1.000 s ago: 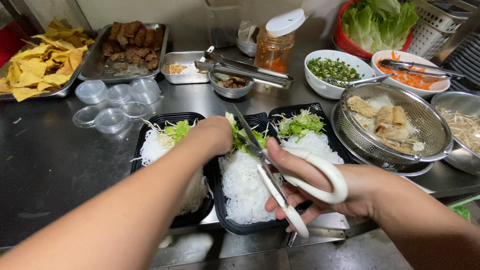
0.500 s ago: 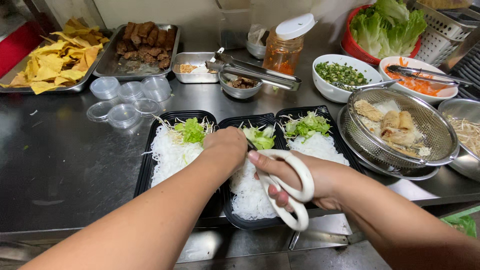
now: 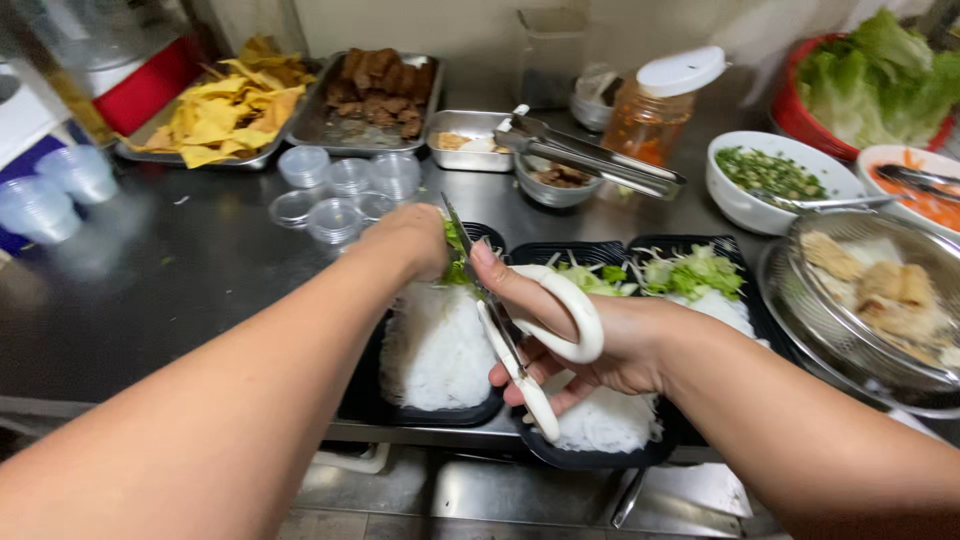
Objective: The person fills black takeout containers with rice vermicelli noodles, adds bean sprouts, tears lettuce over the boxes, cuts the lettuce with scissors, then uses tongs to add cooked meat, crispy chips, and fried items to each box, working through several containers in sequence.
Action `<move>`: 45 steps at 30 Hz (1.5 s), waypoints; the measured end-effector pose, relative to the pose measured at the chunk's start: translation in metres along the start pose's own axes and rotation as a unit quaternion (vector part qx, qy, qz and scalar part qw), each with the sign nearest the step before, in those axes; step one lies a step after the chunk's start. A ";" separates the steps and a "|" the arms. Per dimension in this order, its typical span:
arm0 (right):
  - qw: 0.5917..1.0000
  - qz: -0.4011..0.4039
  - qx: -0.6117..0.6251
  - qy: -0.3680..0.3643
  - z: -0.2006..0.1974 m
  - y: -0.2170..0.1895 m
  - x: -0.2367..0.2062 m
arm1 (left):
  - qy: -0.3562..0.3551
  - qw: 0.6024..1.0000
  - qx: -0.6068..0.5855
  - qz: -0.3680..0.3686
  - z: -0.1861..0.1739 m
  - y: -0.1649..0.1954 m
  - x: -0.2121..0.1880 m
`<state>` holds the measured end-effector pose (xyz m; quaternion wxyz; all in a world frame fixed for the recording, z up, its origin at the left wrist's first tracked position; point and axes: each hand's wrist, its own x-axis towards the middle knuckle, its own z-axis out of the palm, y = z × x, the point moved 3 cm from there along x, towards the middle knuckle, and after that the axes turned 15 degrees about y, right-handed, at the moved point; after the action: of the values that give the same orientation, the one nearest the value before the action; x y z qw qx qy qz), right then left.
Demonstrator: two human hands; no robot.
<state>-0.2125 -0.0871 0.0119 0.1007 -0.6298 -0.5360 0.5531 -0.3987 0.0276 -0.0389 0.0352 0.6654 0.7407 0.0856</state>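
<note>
Head view, reading from the left: clear plastic cups (image 3: 62,190) stand at the far left edge of the steel worktop (image 3: 150,290), with a metal tray of yellow fried chips (image 3: 215,120) behind and a cluster of small clear sauce cups (image 3: 345,185) nearer the middle. My left hand (image 3: 410,240) reaches over the leftmost black tray (image 3: 365,385), which holds white rice noodles (image 3: 435,345). Its fingers are curled down onto a tuft of green lettuce (image 3: 457,262) at the far end of that tray, but they face away from me, so I cannot tell whether that grip is truly closed on the greens.

Just right of it, my right hand (image 3: 590,350) is closed through the white loops of the scissors (image 3: 525,345). Their long axis runs from the handles near me, up and slightly leftward, with the blade tips at the lettuce beside the left hand. So the greens lie ahead and to the left of the right grip, touching the left hand, which is the nearer one.

Further right sit two more black trays of noodles topped with lettuce (image 3: 690,272), then a metal strainer (image 3: 880,300) of fried pieces. Behind them are tongs (image 3: 590,155), an orange jar (image 3: 655,110) and a white bowl of chopped herbs (image 3: 770,180).
</note>
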 end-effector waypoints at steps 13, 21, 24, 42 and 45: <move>0.999 -0.034 0.011 -0.027 0.017 -0.009 0.040 | -0.032 0.997 -0.053 0.043 0.027 -0.025 0.014; 0.979 -0.019 0.183 -0.089 0.019 0.000 0.045 | -0.006 0.995 0.029 0.098 0.045 -0.020 0.014; 0.963 -0.020 0.234 -0.134 0.004 -0.003 0.032 | -0.025 0.995 0.033 0.085 0.046 -0.026 0.024; 0.799 -0.214 -0.516 0.222 -0.116 -0.019 0.157 | 0.104 0.976 -0.180 0.059 0.008 -0.013 -0.009; 0.799 -0.189 -0.531 0.212 -0.126 -0.020 0.195 | 0.113 0.976 -0.185 0.034 -0.004 -0.012 0.000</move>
<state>-0.1586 0.1328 -0.0423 -0.0353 -0.5725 -0.8191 0.0044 -0.4110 0.0256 -0.0368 0.0713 0.6582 0.6882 0.2969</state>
